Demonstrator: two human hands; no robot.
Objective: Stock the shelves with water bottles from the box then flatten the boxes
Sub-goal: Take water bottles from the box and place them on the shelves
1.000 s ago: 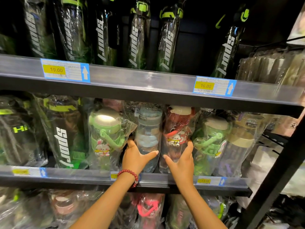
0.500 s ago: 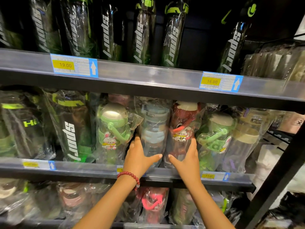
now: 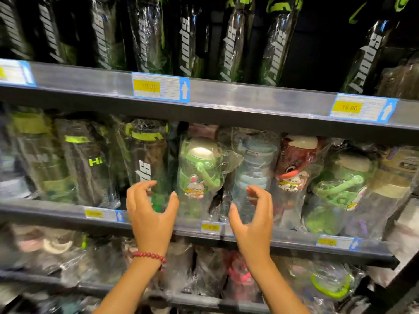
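Wrapped water bottles fill the middle shelf [image 3: 294, 244]. A green bunny bottle [image 3: 199, 175] stands between a black sport bottle [image 3: 147, 159] on its left and a clear blue-grey bottle [image 3: 255, 173] on its right. My left hand [image 3: 150, 211], with a red bead bracelet at the wrist, hovers in front of the sport bottle with fingers spread and loosely curled, holding nothing. In front of the blue-grey bottle's lower part hovers my right hand [image 3: 254, 216], fingers likewise curved and holding nothing. The two hands flank the green bunny bottle without touching it. No box is in view.
Tall black sport bottles [image 3: 229, 41] line the top shelf above a rail with price tags [image 3: 159, 87]. A red bunny bottle [image 3: 292, 175] and another green one [image 3: 337, 191] stand to the right. More wrapped bottles crowd the bottom shelf [image 3: 204, 301]. A dark upright post [image 3: 405, 284] rises at lower right.
Both hands have let go of the blue-grey bottle and shifted left along the shelf. They now hover apart on either side of the green bunny bottle. The camera view has also swung left.
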